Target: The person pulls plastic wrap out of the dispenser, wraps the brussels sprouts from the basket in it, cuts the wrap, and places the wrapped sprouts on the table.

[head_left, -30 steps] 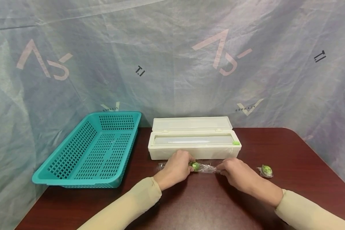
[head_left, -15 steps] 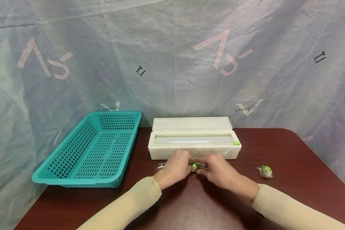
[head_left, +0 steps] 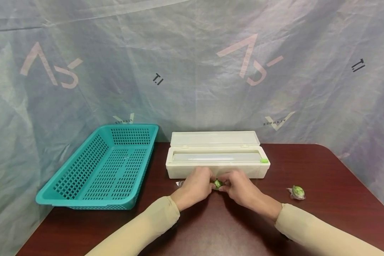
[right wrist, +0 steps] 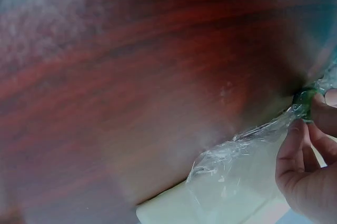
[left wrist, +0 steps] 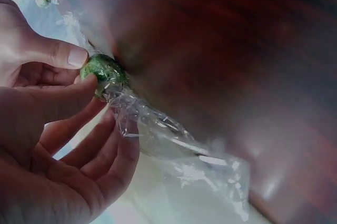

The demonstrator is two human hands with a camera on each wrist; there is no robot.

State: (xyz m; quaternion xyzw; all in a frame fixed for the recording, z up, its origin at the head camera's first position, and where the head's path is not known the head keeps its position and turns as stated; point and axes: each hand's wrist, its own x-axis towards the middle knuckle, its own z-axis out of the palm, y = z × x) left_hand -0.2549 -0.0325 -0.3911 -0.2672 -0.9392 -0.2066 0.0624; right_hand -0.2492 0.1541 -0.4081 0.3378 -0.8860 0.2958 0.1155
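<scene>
A small round green vegetable (head_left: 217, 184), much like a Brussels sprout, is wrapped in clear cling film between my two hands, low over the table. My left hand (head_left: 196, 186) pinches its left side between thumb and fingers. From the other side my right hand (head_left: 243, 188) grips it, the thumb pressing its surface in the left wrist view. A loose tail of cling film (left wrist: 200, 169) trails out past the left fingers. In the right wrist view, another crumpled strip of film (right wrist: 221, 153) runs off from the right fingertips. Fingers hide much of the vegetable.
Just behind the hands stands a white cling film dispenser box (head_left: 217, 172), its lid (head_left: 214, 138) raised, with a green slider (head_left: 264, 160) at its right end. A teal plastic basket (head_left: 97, 202) stands at the left. Another film-wrapped green vegetable (head_left: 297, 192) lies at the right.
My right hand has moved left from the stretched right end of the film to the vegetable, gathering the film there. My left hand has stayed in place, holding on.
</scene>
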